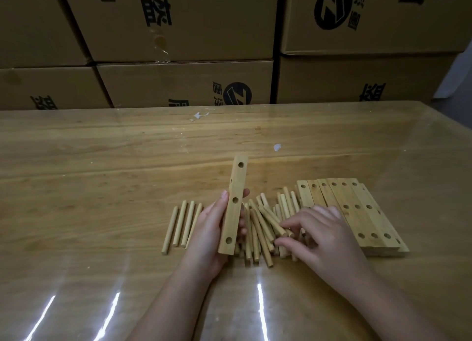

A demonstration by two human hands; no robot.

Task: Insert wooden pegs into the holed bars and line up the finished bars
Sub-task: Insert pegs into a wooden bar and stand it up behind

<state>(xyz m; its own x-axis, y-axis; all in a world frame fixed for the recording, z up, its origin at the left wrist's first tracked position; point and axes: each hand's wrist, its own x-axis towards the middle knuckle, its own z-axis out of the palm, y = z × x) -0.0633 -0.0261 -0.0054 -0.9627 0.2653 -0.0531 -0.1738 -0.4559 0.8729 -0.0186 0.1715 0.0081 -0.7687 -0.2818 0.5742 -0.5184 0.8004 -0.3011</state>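
Note:
My left hand (208, 232) grips a wooden bar (233, 205) with three round holes along its face, holding it raised and lengthwise above the table. No peg sits in its holes. A loose pile of wooden pegs (258, 225) lies under and right of the bar. My right hand (319, 234) is over the pile's right side, thumb and forefinger pinching the end of one peg (272, 220). Several more holed bars (357, 213) lie side by side at the right, their holes unfilled.
A few pegs (182, 224) lie apart in a row left of my left hand. The glossy wooden table (102, 162) stretches wide around the work. Stacked cardboard boxes (178, 34) form a wall along the table's far edge.

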